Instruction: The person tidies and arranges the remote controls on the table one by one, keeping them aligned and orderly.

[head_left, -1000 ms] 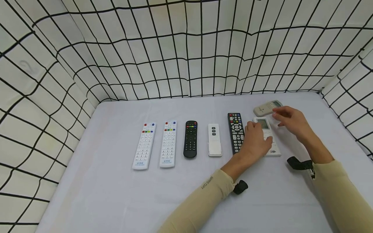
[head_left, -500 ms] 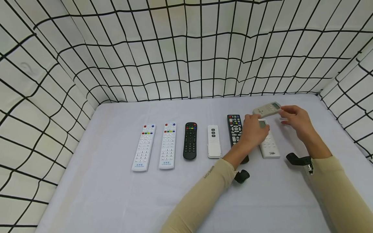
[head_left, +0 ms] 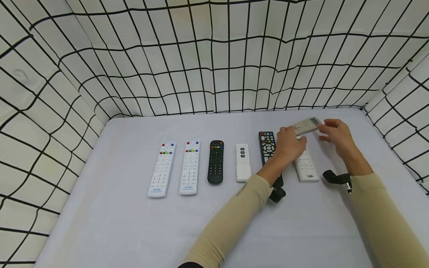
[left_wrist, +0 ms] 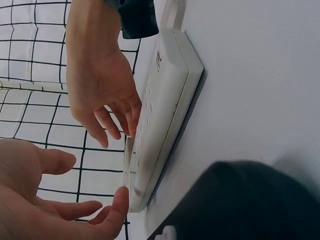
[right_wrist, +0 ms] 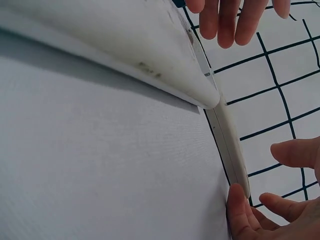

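A beige remote control (head_left: 305,125) with a small screen lies slanted at the back right. My left hand (head_left: 289,144) is at its left end, covering that end; contact is hard to tell. At the remote's right end, my right hand (head_left: 337,138) has a fingertip touching or nearly touching it, thumb spread away in the right wrist view. Just in front lies a white remote control (head_left: 306,167), its upper part hidden behind my left hand. Both hands, the left (left_wrist: 65,200) and the right (left_wrist: 102,82), have loosely bent fingers in the left wrist view.
A black remote with white buttons (head_left: 267,143) lies partly under my left forearm. Leftward stand a small white remote (head_left: 243,163), a black remote (head_left: 215,162) and two white remotes, one (head_left: 190,169) beside the other (head_left: 162,171). Black-lined white walls (head_left: 221,56) enclose the table.
My left hand has moved away from the white remote, up to the left end of the beige one. The right hand stays by its right end. The view has shifted slightly.
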Demonstrator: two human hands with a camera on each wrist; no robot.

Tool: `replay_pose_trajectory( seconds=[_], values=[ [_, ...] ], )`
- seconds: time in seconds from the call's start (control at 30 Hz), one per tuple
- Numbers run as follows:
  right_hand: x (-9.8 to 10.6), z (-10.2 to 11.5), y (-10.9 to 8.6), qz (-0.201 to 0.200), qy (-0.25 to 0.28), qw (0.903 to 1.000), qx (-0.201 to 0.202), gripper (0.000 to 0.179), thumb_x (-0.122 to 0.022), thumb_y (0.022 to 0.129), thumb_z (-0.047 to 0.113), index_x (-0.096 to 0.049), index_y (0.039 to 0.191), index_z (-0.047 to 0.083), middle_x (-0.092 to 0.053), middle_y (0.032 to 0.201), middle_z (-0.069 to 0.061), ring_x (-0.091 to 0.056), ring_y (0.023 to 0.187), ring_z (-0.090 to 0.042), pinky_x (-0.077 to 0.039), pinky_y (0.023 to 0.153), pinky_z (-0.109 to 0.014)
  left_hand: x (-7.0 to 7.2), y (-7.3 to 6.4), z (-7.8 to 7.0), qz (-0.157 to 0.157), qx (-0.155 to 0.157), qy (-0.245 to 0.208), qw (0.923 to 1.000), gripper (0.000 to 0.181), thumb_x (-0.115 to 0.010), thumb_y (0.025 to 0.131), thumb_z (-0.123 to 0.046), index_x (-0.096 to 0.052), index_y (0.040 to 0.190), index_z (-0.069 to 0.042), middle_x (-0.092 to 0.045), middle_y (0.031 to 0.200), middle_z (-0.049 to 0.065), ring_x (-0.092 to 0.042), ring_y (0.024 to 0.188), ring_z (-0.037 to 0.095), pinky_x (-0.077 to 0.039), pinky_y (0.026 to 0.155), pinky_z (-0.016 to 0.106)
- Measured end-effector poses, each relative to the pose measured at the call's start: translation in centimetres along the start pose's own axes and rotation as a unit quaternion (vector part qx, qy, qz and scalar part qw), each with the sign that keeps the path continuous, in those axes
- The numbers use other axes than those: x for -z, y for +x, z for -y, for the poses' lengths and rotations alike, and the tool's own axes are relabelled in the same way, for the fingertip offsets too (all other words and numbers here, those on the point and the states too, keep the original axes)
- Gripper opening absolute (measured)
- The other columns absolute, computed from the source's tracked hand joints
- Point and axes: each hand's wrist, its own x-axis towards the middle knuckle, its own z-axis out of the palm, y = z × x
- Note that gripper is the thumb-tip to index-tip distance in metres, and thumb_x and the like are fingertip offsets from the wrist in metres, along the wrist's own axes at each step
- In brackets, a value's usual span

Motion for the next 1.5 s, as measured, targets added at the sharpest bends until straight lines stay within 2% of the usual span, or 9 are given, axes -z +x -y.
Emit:
replay_pose_trajectory(
  seconds=[0.2, 0.37, 0.6, 0.7, 0.9, 1.03, 1.23, 1.4, 1.5],
  values=[
    [0.0, 0.0, 0.4, 0.000, -0.016, 0.9999, -0.002, 0.079, -0.048, 0.108, 0.042, -0.015, 0.165, 0.000, -0.022, 0.169, -0.029, -0.051, 0.135, -0.035, -0.048, 0.073, -0.004, 0.0, 0.5, -0.4, 0.002, 0.015, 0.014, 0.9998, 0.052, -0.056, 0.106, -0.034, -0.053, 0.145, 0.000, -0.057, 0.138, 0.013, -0.053, 0.127, 0.020, -0.049, 0.104, 0.029],
    [-0.1, 0.1, 0.7, 0.017, -0.028, 0.9994, -0.008, 0.080, -0.048, 0.108, 0.043, -0.010, 0.167, 0.005, -0.019, 0.173, -0.023, -0.043, 0.146, -0.040, -0.052, 0.080, -0.008, -0.2, 0.9, -0.3, 0.007, 0.035, 0.024, 0.9991, 0.054, -0.054, 0.106, -0.038, -0.053, 0.145, 0.000, -0.061, 0.134, 0.013, -0.056, 0.125, 0.021, -0.050, 0.102, 0.030],
    [-0.3, 0.0, 0.9, 0.030, -0.028, 0.9992, 0.007, 0.080, -0.049, 0.108, 0.043, -0.011, 0.167, 0.006, -0.020, 0.172, -0.023, -0.042, 0.147, -0.041, -0.046, 0.073, -0.002, -0.1, 1.4, 0.1, 0.010, 0.044, -0.023, 0.9987, 0.047, -0.056, 0.106, -0.034, -0.059, 0.139, -0.001, -0.072, 0.124, 0.013, -0.067, 0.116, 0.023, -0.057, 0.091, 0.033],
    [-0.4, -0.1, 0.8, 0.021, -0.027, 0.9993, 0.014, 0.080, -0.050, 0.107, 0.044, -0.013, 0.167, 0.006, -0.022, 0.172, -0.024, -0.048, 0.138, -0.034, -0.046, 0.073, -0.002, 0.0, 1.4, 0.3, 0.009, 0.049, -0.062, 0.9968, 0.046, -0.055, 0.106, -0.032, -0.058, 0.140, -0.001, -0.071, 0.128, 0.013, -0.069, 0.118, 0.022, -0.058, 0.092, 0.033],
    [-1.0, 0.1, 0.9, -0.016, -0.002, 0.9994, 0.031, 0.079, -0.056, 0.106, 0.037, -0.017, 0.167, 0.007, -0.024, 0.169, -0.026, -0.052, 0.106, -0.003, -0.050, 0.078, -0.004, 0.1, 1.2, 0.4, -0.006, 0.051, -0.115, 0.9920, 0.044, -0.055, 0.106, -0.030, -0.057, 0.141, -0.004, -0.069, 0.135, 0.013, -0.067, 0.123, 0.020, -0.057, 0.096, 0.031],
    [-1.4, 0.3, 0.8, -0.054, 0.059, 0.9962, 0.034, 0.072, -0.060, 0.105, 0.025, -0.024, 0.164, 0.006, -0.032, 0.159, -0.017, -0.050, 0.104, 0.001, -0.051, 0.083, -0.004, 0.0, 0.8, 0.6, -0.010, 0.041, -0.141, 0.9891, 0.045, -0.057, 0.104, -0.029, -0.056, 0.144, -0.008, -0.068, 0.141, 0.010, -0.065, 0.127, 0.017, -0.055, 0.101, 0.031],
    [-1.8, 1.2, 0.6, -0.087, 0.207, 0.9742, 0.029, 0.063, -0.066, 0.100, 0.009, -0.037, 0.155, 0.004, -0.041, 0.122, 0.009, -0.057, 0.107, -0.004, -0.053, 0.091, -0.008, -0.1, 0.3, 0.9, -0.030, 0.010, -0.164, 0.9859, 0.054, -0.058, 0.103, -0.022, -0.048, 0.155, -0.010, -0.056, 0.155, 0.008, -0.050, 0.148, 0.021, -0.044, 0.119, 0.034],
    [-1.2, 1.7, 0.1, -0.045, 0.325, 0.9443, 0.025, 0.055, -0.070, 0.098, 0.010, -0.043, 0.146, 0.015, -0.049, 0.126, 0.001, -0.059, 0.120, -0.011, -0.054, 0.096, -0.012, 0.1, 0.0, 0.9, -0.070, -0.023, -0.168, 0.9829, 0.052, -0.061, 0.101, -0.016, -0.052, 0.152, -0.010, -0.061, 0.150, 0.005, -0.057, 0.139, 0.017, -0.049, 0.111, 0.027],
    [-0.8, 1.7, -0.3, -0.024, 0.363, 0.9306, 0.042, 0.050, -0.071, 0.098, 0.010, -0.046, 0.140, 0.018, -0.051, 0.130, 0.000, -0.059, 0.122, -0.012, -0.055, 0.095, -0.013, 0.2, -0.1, 1.0, -0.082, -0.030, -0.186, 0.9786, 0.051, -0.065, 0.100, -0.014, -0.055, 0.149, -0.011, -0.064, 0.144, 0.003, -0.061, 0.131, 0.014, -0.051, 0.102, 0.020]
  ],
)
